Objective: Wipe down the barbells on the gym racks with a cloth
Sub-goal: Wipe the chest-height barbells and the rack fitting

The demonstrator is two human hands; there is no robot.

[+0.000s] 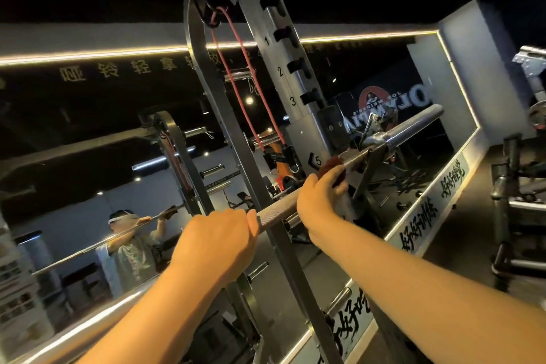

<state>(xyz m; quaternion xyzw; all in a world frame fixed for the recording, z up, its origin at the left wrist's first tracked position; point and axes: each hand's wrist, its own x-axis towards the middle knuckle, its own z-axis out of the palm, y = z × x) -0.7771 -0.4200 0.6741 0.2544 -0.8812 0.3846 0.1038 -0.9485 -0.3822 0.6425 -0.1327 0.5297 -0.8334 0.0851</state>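
Red cloth (332, 165) gripped by the right hand (320, 199) should slide firmly along the barbell (274, 211), which the left hand (218, 241) clasps.

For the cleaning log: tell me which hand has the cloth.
The right hand: it holds the red cloth around the barbell. The left hand grips the bare knurled bar.
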